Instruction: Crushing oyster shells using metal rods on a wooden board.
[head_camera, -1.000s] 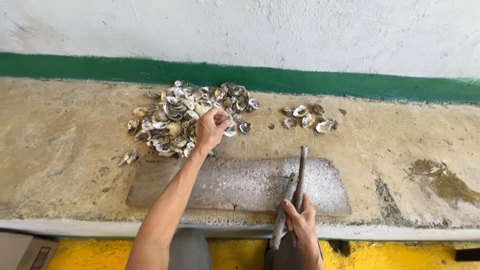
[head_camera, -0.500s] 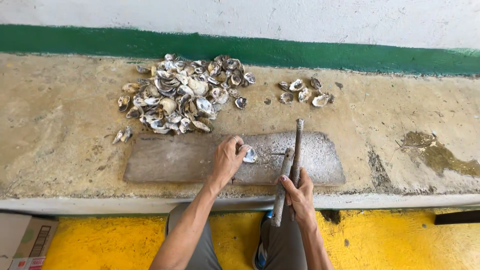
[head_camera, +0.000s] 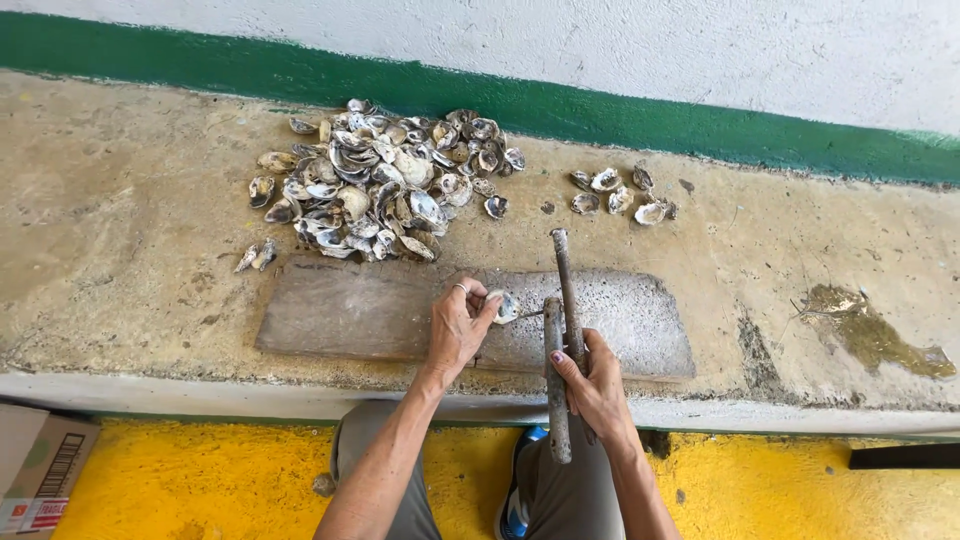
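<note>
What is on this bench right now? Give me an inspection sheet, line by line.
Surface: stained concrete ledge with a worn flat board on it.
Job's things: single shell on the board; two rusty metal rods.
Clutter: large shell pile, small shell cluster, greenish stain.
Grippers: left hand pinches the single shell; right hand grips the rods.
Cables: nothing seen.
Surroundings: white wall with green stripe, yellow floor, cardboard box.
</note>
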